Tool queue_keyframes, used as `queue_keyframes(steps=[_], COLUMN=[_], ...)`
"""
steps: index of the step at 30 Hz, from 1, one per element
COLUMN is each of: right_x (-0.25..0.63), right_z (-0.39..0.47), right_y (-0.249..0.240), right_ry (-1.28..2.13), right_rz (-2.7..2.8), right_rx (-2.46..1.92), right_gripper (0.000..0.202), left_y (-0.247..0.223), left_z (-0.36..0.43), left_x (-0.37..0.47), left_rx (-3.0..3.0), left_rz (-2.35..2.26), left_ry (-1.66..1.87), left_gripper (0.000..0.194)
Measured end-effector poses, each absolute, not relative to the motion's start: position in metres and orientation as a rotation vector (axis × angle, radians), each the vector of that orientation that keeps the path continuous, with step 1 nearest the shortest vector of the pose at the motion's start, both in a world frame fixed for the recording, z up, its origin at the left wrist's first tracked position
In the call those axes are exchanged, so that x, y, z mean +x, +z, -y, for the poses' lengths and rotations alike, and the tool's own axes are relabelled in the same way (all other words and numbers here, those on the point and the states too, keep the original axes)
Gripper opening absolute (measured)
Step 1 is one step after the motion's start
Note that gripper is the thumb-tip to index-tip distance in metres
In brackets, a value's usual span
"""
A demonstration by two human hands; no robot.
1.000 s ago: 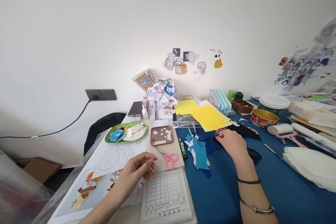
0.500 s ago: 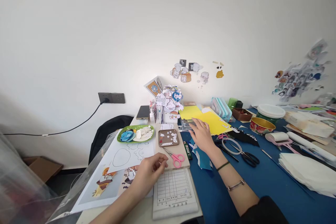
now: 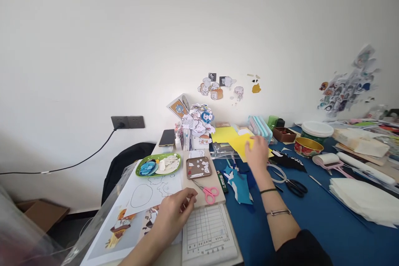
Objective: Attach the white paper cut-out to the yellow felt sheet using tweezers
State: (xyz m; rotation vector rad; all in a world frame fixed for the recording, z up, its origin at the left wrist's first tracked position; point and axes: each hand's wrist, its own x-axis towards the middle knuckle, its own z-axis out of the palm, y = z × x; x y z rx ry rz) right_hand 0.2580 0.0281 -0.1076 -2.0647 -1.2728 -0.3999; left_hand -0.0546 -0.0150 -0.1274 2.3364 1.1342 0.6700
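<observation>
My left hand [image 3: 177, 210] rests with curled fingers at the near edge of the board, left of the pink-handled scissors [image 3: 210, 194]; I see nothing in it. At the back, my right hand [image 3: 258, 156] grips a yellow paper sheet [image 3: 240, 146] between thumb and fingers, which partly hide it. Left of that wrist lie crumpled blue paper scraps [image 3: 238, 185]. Beyond the scissors sits a small brown tray [image 3: 188, 170] holding white cutouts. A gridded paper pad [image 3: 207, 232] lies right of my left hand.
A green tray [image 3: 139, 170] with blue and white cutouts stands on the left, above line drawings [image 3: 141, 195]. On the right are black scissors [image 3: 296, 188], a tape ring [image 3: 277, 173], a red-gold tin [image 3: 308, 147] and white sheets [image 3: 358, 199]. Paper cutouts fill a holder [image 3: 202, 141] at the back.
My right hand has moved rightward from beside the clear plastic bag onto the yellow paper, and the sheet has shifted. My left hand stays about where it was. The view has turned slightly right.
</observation>
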Motion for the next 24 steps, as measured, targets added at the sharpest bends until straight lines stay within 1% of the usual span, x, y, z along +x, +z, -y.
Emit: queue_keyframes(steps=[3,5,9,12,20,24], right_x=[0.302,0.324,0.343,0.342,0.337,0.337], right_z=[-0.010,-0.004,-0.008,-0.012,-0.008,-0.007], right_y=[-0.107,-0.113,-0.128,-0.132,-0.125,-0.129], right_ry=[-0.339,-0.165,0.168,0.302,0.308,0.290], right_rz=[0.868,0.773,0.777,0.786,0.672,0.641], right_rx=[-2.183,-2.221,-2.149,-1.996,-1.756,-1.743], right_gripper=[0.054,0.057,0.037,0.034,0.046,0.039], left_y=[-0.129,-0.128,-0.128,-0.129,-0.130,-0.129], left_z=[0.015,0.014,0.011,0.009,0.012,0.013], left_x=[-0.055,-0.055,-0.055,-0.056,-0.057,-0.055], left_rx=[2.349,2.340,2.308,2.313,2.301,2.321], left_rz=[-1.146,-1.159,-1.188,-1.189,-1.220,-1.242], left_ry=[0.664,0.666,0.694,0.726,0.832,0.862], left_gripper=[0.021,0.021,0.019,0.018,0.018,0.018])
